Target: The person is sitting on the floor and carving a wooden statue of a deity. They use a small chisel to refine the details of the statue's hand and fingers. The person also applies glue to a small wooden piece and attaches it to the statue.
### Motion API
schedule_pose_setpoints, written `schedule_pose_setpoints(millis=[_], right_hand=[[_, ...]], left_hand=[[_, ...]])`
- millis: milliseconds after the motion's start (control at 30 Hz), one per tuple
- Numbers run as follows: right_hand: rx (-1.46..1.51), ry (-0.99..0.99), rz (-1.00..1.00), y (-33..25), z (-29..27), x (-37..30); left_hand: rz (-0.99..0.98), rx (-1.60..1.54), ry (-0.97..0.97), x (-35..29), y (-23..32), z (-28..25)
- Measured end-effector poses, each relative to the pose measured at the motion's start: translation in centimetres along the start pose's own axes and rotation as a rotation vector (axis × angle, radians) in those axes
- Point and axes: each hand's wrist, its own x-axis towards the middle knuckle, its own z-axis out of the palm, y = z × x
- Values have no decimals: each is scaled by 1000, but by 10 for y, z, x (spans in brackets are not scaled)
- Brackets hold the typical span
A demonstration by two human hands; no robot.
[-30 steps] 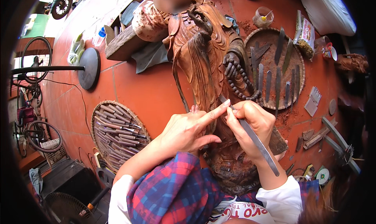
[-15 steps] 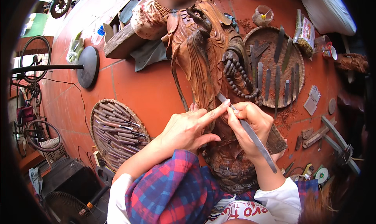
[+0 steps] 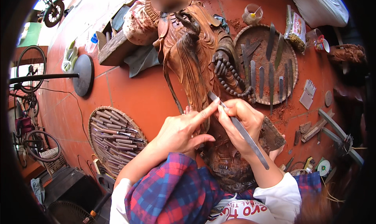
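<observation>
A large carved wooden statue (image 3: 196,44) lies on the red floor in front of me, its base against my lap. My right hand (image 3: 241,124) grips a long metal chisel (image 3: 250,140), whose blade tip touches the carving just left of the carved bead string (image 3: 231,83). My left hand (image 3: 182,128) rests on the wood with its forefinger stretched out, pressing against the blade near the tip.
A round woven tray (image 3: 111,140) with several chisels sits at my left. Another woven tray (image 3: 291,73) with flat blades lies at the right. Wood scraps, a plastic cup (image 3: 252,14), a black round stand base (image 3: 83,75) and bicycles (image 3: 27,118) surround the spot.
Both hands and the chisel have stayed at the same spot on the carving, with only slight shifts of the blade; the view has shifted a little.
</observation>
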Motion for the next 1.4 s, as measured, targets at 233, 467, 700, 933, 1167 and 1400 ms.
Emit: schedule_pose_setpoints(millis=[233, 467, 700, 933, 1167, 1400], right_hand=[[-16, -19, -16, -1, -1, 2], [-15, -43, -104, 0, -3, 9], [5, -57, -53, -2, -8, 4], [43, -16, -39, -2, -12, -3], [32, 33, -165, 0, -13, 12], [75, -15, -276, 14, -1, 33]], left_hand=[[-34, 41, -29, 2, 6, -9], [-60, 95, -34, 1, 6, -11], [-74, 77, -73, -2, 10, -11], [-48, 46, -50, 1, 18, -13], [-48, 78, -11, 8, 21, -22], [-103, 70, 32, 22, 18, -27]])
